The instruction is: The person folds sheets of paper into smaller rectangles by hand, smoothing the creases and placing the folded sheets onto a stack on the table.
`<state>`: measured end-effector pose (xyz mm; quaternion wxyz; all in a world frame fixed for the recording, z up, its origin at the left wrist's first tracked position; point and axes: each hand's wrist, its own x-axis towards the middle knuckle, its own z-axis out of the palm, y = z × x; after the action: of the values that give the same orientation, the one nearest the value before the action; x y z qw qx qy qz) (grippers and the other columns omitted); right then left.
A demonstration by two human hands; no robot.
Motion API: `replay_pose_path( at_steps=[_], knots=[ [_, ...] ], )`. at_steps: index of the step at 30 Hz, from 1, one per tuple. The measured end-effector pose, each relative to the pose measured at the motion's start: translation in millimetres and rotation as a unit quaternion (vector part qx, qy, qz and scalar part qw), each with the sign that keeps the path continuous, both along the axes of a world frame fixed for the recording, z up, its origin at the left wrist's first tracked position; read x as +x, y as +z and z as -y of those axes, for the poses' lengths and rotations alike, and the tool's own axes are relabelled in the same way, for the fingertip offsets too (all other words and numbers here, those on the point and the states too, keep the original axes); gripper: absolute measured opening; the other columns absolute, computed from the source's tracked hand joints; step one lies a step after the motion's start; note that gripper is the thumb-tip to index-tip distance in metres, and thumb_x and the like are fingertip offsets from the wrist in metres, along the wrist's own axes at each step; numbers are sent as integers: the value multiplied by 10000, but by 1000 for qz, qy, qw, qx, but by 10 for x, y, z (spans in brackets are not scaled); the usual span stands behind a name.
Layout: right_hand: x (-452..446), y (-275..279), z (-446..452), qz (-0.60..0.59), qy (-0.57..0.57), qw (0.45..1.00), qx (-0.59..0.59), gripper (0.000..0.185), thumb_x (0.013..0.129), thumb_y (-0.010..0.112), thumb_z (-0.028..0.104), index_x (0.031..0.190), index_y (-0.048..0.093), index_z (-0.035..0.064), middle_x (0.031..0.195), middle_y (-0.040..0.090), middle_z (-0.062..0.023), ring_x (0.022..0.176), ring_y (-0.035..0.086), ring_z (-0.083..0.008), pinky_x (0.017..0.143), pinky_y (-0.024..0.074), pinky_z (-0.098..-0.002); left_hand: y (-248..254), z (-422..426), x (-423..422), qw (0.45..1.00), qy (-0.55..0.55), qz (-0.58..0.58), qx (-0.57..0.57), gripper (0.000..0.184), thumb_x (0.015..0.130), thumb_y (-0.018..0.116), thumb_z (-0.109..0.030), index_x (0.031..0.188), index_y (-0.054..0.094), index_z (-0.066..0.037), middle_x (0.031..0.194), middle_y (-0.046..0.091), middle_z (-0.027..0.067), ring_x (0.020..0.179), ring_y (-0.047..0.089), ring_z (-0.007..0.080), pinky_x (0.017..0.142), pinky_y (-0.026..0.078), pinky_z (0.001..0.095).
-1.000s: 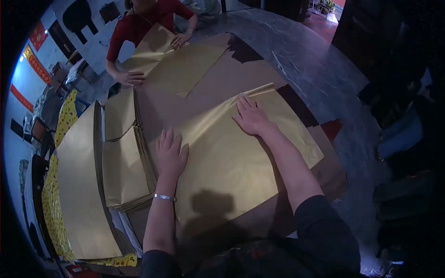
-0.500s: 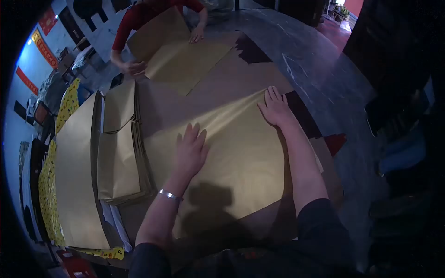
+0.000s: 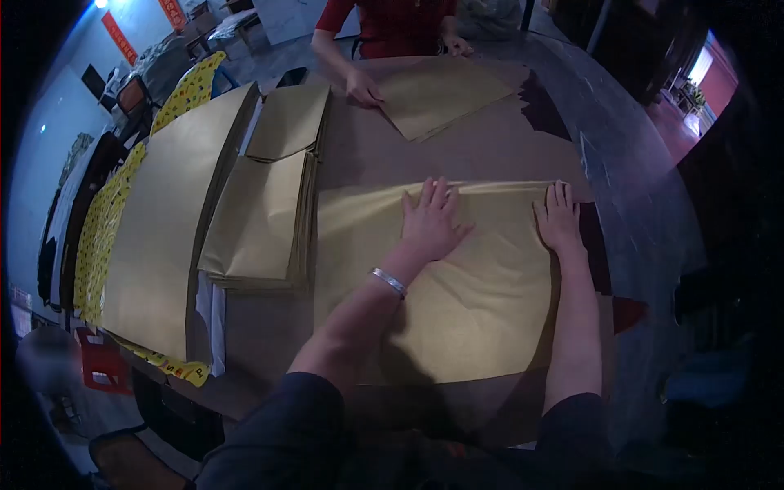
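A large gold-brown paper sheet [image 3: 482, 302] lies on the covered table [image 3: 359, 163] before me, its far edge raised in a narrow fold. My left hand [image 3: 431, 222] rests flat near the middle of that edge, fingers spread, a silver bracelet on the wrist. At the sheet's far right corner, my right hand [image 3: 559, 219] presses down with its fingers extended over the edge. Left of the sheet stands a stack of folded brown papers [image 3: 257, 212].
Across the table a person in red [image 3: 400, 28] handles another brown sheet [image 3: 445, 94]. Large flat sheets [image 3: 171, 220] lie at the left over a yellow patterned cloth [image 3: 102, 237]. A red stool [image 3: 102, 359] stands at the lower left.
My left hand has slid right and up to the sheet's far edge. My view has turned, so the fold now runs level. The co-worker's sheet has been laid flat.
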<state>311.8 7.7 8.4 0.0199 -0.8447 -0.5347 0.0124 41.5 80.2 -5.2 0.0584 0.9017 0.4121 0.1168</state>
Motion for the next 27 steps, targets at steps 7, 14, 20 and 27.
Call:
replay_pose_path(
  at_steps=[7,14,20,27],
  knots=[
    [25,-16,5,-1,-1,1000,2,672,1017,318,439,1512,248,-10,1616,152,-150,1503,81,-315,1195,127,-546,16,-347,-888,987,151,-54,-30,811,931,428,-633,1526,280,-102,1607,170,174,1492,136,350,1139,151,659],
    [-111,-76,-21,18,22,1000,-6,684,1016,318,452,1528,215,11,1620,141,-142,1505,74,-300,1206,106,-525,-32,-448,-1239,982,181,-47,-24,838,921,443,-635,1512,289,-62,1585,180,245,1481,130,406,1127,158,670],
    [-1288,0,-243,-58,252,966,-24,669,1005,335,424,1517,237,4,1618,148,-140,1505,87,-285,1212,95,-505,-17,-444,-1213,980,188,-59,-31,842,923,415,-647,1523,275,-72,1591,179,229,1479,135,411,1144,133,649],
    [-1977,-51,-469,-104,331,938,11,683,1002,355,439,1499,264,-21,1601,193,-170,1497,136,-295,1201,120,-524,-21,-440,-1242,985,171,-27,-24,816,917,465,-609,1522,290,-89,1587,197,230,1483,139,392,1176,96,580]
  ],
)
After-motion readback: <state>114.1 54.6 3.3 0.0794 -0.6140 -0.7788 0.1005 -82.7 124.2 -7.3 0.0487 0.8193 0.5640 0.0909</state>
